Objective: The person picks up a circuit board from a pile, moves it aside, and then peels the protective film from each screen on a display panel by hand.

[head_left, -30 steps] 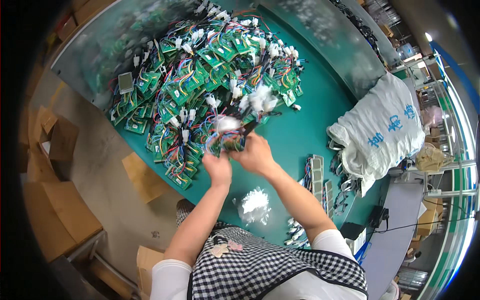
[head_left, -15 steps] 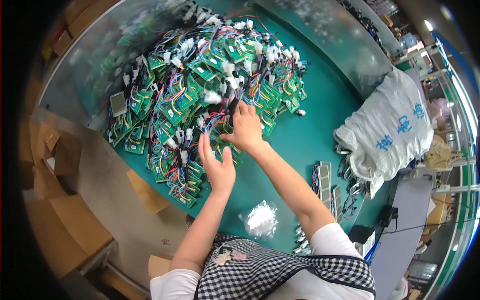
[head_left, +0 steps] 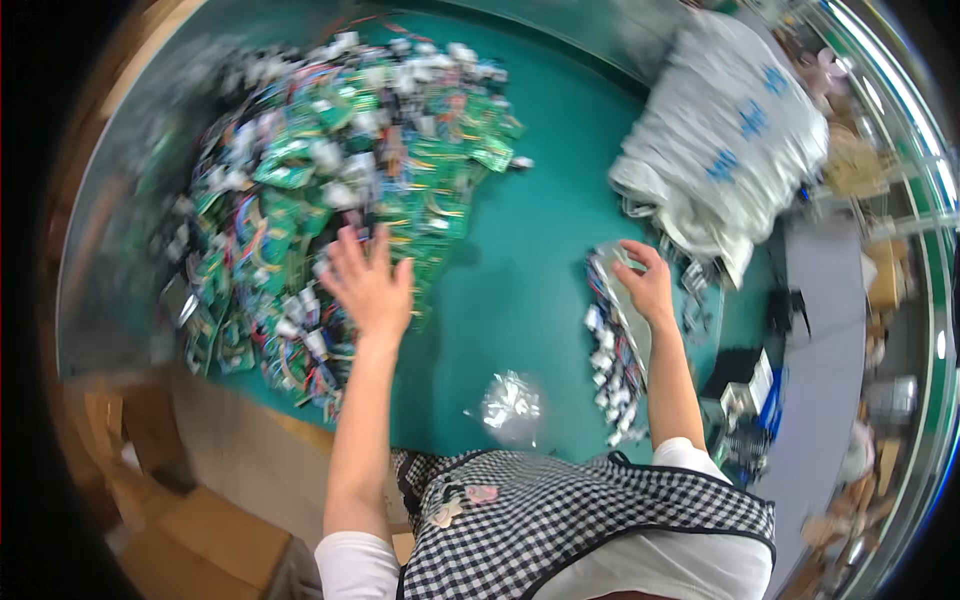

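Note:
My left hand (head_left: 370, 293) lies with spread fingers at the near right side of a large heap of green circuit boards (head_left: 290, 235) with coloured wires and white connectors. It grips nothing that I can see. On the right, my right hand (head_left: 648, 288) is over the far end of a row of flat grey-framed display modules (head_left: 632, 325). Its fingers curl, with a gap between thumb and forefinger. Wires with white plugs (head_left: 605, 370) trail from the row's left side. Motion blurs the heap.
A clear plastic bag (head_left: 510, 408) with whitish contents lies on the green tabletop (head_left: 470, 345) near me. A large white woven sack (head_left: 715, 130) stands at the far right. Metal side walls (head_left: 110, 250) edge the table; cardboard boxes (head_left: 205, 535) stand at lower left.
My right hand has left the heap and moved right to the display modules. My left hand stays by the heap, its fingers now spread. The view has shifted to the right.

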`<action>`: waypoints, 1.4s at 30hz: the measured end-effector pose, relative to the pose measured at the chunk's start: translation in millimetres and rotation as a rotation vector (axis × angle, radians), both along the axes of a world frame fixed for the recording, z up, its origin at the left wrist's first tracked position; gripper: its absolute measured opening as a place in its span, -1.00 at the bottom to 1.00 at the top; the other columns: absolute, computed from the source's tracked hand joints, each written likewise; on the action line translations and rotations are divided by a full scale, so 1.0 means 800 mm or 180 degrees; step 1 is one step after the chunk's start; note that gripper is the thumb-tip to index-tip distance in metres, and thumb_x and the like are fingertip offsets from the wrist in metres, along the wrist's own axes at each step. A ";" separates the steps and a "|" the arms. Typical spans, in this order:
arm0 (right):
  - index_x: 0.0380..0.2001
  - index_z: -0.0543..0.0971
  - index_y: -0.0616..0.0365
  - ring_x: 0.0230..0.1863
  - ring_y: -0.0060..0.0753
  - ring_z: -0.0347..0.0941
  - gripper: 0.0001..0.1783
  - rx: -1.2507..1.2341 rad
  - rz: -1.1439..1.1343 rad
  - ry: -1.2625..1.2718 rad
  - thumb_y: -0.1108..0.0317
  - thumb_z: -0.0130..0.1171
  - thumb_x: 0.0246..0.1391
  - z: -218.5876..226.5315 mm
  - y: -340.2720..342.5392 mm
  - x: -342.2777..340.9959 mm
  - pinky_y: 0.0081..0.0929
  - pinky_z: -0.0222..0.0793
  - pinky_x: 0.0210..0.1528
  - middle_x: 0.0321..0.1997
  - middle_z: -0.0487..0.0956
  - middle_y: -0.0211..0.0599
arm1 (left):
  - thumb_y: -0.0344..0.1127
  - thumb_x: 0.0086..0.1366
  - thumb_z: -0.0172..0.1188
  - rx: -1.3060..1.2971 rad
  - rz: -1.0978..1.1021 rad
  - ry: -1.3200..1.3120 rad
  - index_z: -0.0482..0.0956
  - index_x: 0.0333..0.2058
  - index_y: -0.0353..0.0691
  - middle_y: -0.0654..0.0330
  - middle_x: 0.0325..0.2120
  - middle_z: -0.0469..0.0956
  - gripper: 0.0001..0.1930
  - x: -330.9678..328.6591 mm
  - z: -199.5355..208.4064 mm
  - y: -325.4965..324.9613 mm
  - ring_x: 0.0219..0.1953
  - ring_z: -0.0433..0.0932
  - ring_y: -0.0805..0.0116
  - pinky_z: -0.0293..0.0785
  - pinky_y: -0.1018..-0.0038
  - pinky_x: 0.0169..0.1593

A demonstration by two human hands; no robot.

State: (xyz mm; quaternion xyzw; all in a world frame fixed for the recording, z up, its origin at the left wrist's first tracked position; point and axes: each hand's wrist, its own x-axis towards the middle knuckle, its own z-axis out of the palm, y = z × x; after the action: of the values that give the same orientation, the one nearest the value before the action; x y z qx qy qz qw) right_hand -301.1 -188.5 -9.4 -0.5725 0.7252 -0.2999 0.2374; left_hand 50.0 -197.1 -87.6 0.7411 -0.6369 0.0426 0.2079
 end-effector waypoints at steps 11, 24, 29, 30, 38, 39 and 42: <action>-0.04 0.27 0.30 -0.15 -0.06 0.38 -0.07 0.1352 -0.0498 0.1550 0.00 0.35 -0.53 -0.079 0.129 -0.090 -0.31 0.29 -0.09 -0.19 0.43 0.08 | 0.06 0.15 -0.10 0.0077 -0.0452 0.0570 0.09 0.12 0.16 -0.06 0.17 -0.16 -0.45 0.022 0.011 0.020 0.19 -0.12 -0.07 -0.23 -0.11 0.10; -0.17 0.41 0.34 -0.11 -0.09 0.34 -0.05 0.1346 -0.0420 0.1011 -0.12 0.34 -0.69 -0.046 0.138 -0.110 -0.38 0.27 -0.07 -0.19 0.41 0.10 | -0.35 0.04 0.13 0.1041 -0.1351 0.2913 0.48 -0.25 -0.34 0.08 -0.32 0.52 -0.73 -0.069 0.075 0.171 -0.25 0.49 0.34 0.37 0.47 -0.15; -0.10 0.37 0.26 -0.14 -0.16 0.29 -0.05 0.0061 -0.0119 0.0550 0.00 0.39 -0.69 0.086 0.168 -0.032 -0.41 0.21 -0.07 -0.21 0.32 -0.07 | -0.30 0.08 0.13 0.1713 -0.2014 0.4410 0.32 -0.10 -0.40 0.06 -0.15 0.41 -0.57 -0.121 0.099 0.196 -0.13 0.40 0.32 0.30 0.46 -0.06; -0.09 0.35 0.25 -0.16 -0.16 0.28 -0.06 -0.0259 0.0208 0.0609 0.04 0.39 -0.69 0.110 0.172 -0.009 -0.41 0.21 -0.10 -0.22 0.31 -0.09 | -0.28 0.09 0.13 0.1685 -0.2386 0.4506 0.26 -0.05 -0.42 0.07 -0.11 0.36 -0.52 -0.128 0.104 0.196 -0.10 0.36 0.36 0.27 0.49 -0.05; 0.03 0.24 0.17 -0.08 -0.10 0.20 -0.06 -0.0974 0.2581 0.0129 0.11 0.36 -0.54 0.149 0.179 0.104 -0.32 0.15 -0.04 -0.14 0.26 -0.08 | -0.41 0.08 0.12 0.2091 -0.2596 0.5714 0.26 -0.05 -0.28 0.20 -0.16 0.35 -0.57 -0.095 0.154 0.214 -0.14 0.34 0.42 0.31 0.51 -0.11; 0.05 0.23 0.17 -0.04 -0.08 0.19 -0.08 -0.0954 0.2857 -0.0277 0.12 0.34 -0.49 0.149 0.173 0.106 -0.31 0.12 0.01 -0.09 0.25 -0.07 | -0.41 0.08 0.12 0.2050 -0.2522 0.5722 0.26 -0.05 -0.28 0.20 -0.16 0.35 -0.57 -0.094 0.156 0.222 -0.14 0.34 0.42 0.31 0.51 -0.11; 0.07 0.20 0.14 0.11 -0.04 0.08 -0.28 -0.1352 0.2659 -0.0144 0.34 0.17 -0.26 0.149 0.161 0.130 -0.21 -0.03 0.12 0.13 0.12 -0.05 | -0.45 0.07 0.12 0.1588 -0.1998 0.5656 0.27 -0.05 -0.26 0.22 -0.20 0.38 -0.57 -0.090 0.155 0.244 -0.16 0.35 0.46 0.35 0.51 -0.16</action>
State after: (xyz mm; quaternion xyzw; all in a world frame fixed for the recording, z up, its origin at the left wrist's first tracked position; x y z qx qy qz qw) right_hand -197.4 -59.6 109.7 -0.8447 0.3499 -0.3327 0.2311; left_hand -22.2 -1.7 36.7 0.3225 -0.4073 -0.7254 0.4515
